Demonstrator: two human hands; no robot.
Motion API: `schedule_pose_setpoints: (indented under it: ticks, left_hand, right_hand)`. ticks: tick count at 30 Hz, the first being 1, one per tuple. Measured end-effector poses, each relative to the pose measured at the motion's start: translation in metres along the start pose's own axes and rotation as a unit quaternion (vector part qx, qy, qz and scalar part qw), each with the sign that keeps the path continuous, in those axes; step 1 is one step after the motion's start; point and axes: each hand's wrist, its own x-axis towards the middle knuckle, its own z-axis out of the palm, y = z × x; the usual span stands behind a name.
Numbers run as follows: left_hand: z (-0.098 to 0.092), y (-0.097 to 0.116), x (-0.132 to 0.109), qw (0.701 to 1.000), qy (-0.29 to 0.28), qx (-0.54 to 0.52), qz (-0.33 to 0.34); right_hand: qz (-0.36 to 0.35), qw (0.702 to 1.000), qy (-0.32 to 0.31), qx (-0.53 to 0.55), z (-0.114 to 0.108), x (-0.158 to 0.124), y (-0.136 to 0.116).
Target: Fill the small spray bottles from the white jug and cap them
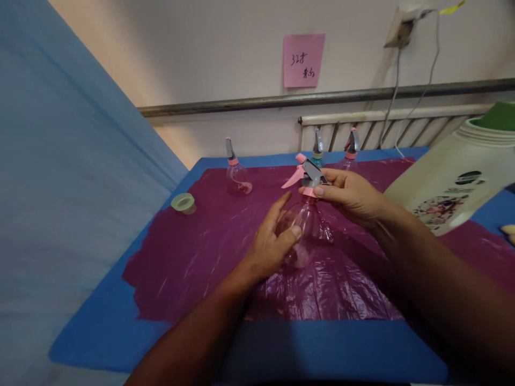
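A clear pink spray bottle (303,228) stands on the purple plastic sheet (193,268), in front of me. Its spray head (311,172) is grey with a pink trigger and a pink collar. My left hand (276,238) is wrapped round the bottle's body, thumb across the near side. With thumb and fingers, my right hand (346,195) grips the spray head at its collar, at the bottle's neck. Whether the collar is fully screwed down cannot be seen.
Behind are another pink spray bottle (238,178), a teal one (317,153) and a third (351,155). A pale green cap (184,202) lies at left. A large cream jug (450,177) stands at right. A blue curtain (72,161) hangs left; a metal rail (249,103) runs along the wall.
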Motion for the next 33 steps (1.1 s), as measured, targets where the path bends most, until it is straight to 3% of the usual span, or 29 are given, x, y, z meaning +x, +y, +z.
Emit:
schedule_pose_setpoints:
  ticks: [5,11,15,20,24,28,33]
  left_hand:
    - [-0.002,0.003,0.000,0.993,-0.055,-0.070,-0.071]
    - [-0.010,0.001,0.003,0.956,-0.113,-0.212,-0.169]
    - [-0.014,0.004,0.004,0.944,-0.125,-0.232,-0.199]
    - [-0.011,0.004,0.002,0.974,-0.087,-0.145,-0.150]
    - [-0.002,0.004,-0.001,0.998,-0.036,0.012,-0.047]
    - [0.003,0.006,-0.005,0.991,-0.038,0.123,0.042]
    - [-0.001,0.004,-0.006,0.986,-0.030,0.156,0.050]
  right_hand:
    - [0.004,0.999,-0.048,-0.015,-0.009,-0.004,-0.007]
    - [-0.004,0.998,-0.060,-0.028,-0.013,-0.006,-0.009]
    - [-0.005,0.996,-0.070,-0.049,-0.013,-0.009,-0.012]
    - [0.015,0.996,-0.050,-0.078,-0.018,-0.008,-0.009]
    - [0.029,0.996,0.004,-0.080,-0.014,-0.003,-0.002]
    - [0.005,0.995,0.053,-0.080,0.000,0.000,0.004]
    - [-0.048,0.985,0.112,-0.126,0.017,0.001,0.010]
